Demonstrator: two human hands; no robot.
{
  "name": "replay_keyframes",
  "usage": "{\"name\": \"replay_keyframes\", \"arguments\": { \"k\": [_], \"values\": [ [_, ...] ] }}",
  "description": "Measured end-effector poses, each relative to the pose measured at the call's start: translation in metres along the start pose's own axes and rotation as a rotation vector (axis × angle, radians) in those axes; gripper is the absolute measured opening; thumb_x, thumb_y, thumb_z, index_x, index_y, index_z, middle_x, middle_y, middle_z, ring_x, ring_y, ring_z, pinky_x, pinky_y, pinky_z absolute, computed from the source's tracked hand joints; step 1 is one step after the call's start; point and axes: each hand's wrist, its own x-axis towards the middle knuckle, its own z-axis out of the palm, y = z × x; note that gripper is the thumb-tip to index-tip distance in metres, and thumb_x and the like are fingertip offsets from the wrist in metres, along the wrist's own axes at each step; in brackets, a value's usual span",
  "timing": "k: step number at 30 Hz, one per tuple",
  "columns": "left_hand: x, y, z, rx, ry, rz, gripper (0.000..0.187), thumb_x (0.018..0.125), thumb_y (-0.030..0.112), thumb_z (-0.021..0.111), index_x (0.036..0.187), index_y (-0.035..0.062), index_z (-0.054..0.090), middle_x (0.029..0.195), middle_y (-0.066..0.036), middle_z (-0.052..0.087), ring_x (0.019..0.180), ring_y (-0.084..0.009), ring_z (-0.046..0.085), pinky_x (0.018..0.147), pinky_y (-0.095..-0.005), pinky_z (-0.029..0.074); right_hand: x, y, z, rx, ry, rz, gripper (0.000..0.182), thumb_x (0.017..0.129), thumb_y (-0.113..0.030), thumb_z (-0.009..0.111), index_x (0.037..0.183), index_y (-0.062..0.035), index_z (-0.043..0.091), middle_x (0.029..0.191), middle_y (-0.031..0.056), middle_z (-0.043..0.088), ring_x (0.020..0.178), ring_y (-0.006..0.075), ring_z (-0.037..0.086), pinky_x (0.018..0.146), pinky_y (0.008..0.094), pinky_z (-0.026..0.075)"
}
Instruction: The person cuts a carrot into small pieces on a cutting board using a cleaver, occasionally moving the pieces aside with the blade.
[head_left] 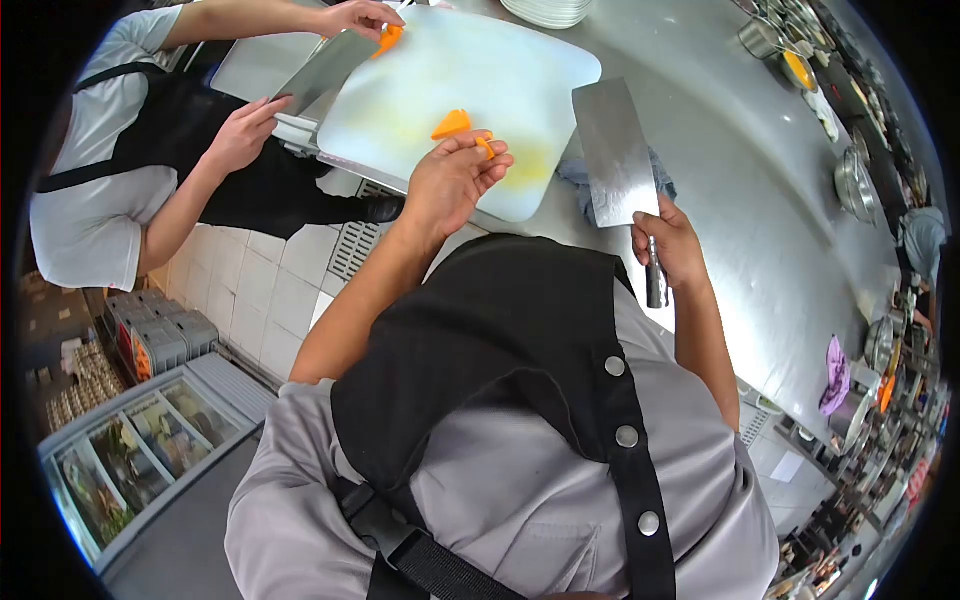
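Note:
Over the near edge of a white cutting board (400, 130), my left hand (455, 178) pinches a small orange piece of what looks like carrot (485, 147). Just beyond its fingers a larger carrot piece (451, 124) lies on the board. My right hand (670, 240) is closed round the dark handle of a cleaver (615, 150). The cleaver's broad blade points away from me, right of the board, above a blue-grey cloth (576, 175) that it partly covers.
At the left, a co-worker in a black apron holds another cleaver (325, 75) beside an orange piece (388, 40) at the board's far corner. White plates (548, 10) are stacked at the back. Metal bowls (856, 185) and a purple cloth (836, 375) lie along the steel counter's right side.

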Motion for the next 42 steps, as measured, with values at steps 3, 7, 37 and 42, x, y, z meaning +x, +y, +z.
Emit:
{"name": "replay_keyframes", "arguments": {
  "k": [3,7,37,42],
  "values": [
    [0.012,-0.007,-0.004,0.163,0.095,0.136,0.018,0.098,0.006,0.060,0.115,0.0010,0.060,0.099,-0.013,0.068,0.088,-0.0226,0.069,0.078,-0.0309,0.055,0.016,0.003,-0.025,0.044,-0.020,0.007,0.017,0.098,-0.008,0.054,0.114,-0.0059,0.058,0.063,0.0017,0.051,0.046,0.0120,0.047,0.046,0.0257,0.040],
    [0.039,0.015,-0.022,1.217,0.547,0.640,0.022,0.093,0.013,0.066,0.109,-0.0006,0.070,0.091,-0.013,0.071,0.080,-0.0202,0.068,0.073,-0.0326,0.054,0.024,0.020,-0.070,0.129,-0.074,0.080,0.019,0.097,-0.008,0.057,0.115,-0.0052,0.060,0.065,0.0022,0.053,0.046,0.0120,0.047,0.045,0.0266,0.041],
    [-0.093,-0.113,-0.066,0.786,0.469,-0.162,0.016,0.093,0.007,0.064,0.107,-0.0001,0.064,0.082,-0.002,0.065,0.065,-0.0102,0.060,0.058,-0.0241,0.048,0.080,0.031,-0.051,0.177,-0.349,0.247,0.015,0.096,-0.011,0.060,0.110,-0.0052,0.058,0.066,0.0028,0.054,0.048,0.0123,0.049,0.044,0.0256,0.041],
    [-0.079,-0.098,-0.057,0.760,0.471,-0.079,0.021,0.093,0.002,0.062,0.113,-0.0003,0.065,0.085,-0.002,0.063,0.070,-0.0113,0.062,0.061,-0.0254,0.051,0.077,0.031,-0.048,0.190,-0.333,0.237,0.014,0.096,-0.011,0.061,0.110,-0.0056,0.058,0.066,0.0030,0.055,0.047,0.0127,0.050,0.044,0.0258,0.042]
  ]
}}
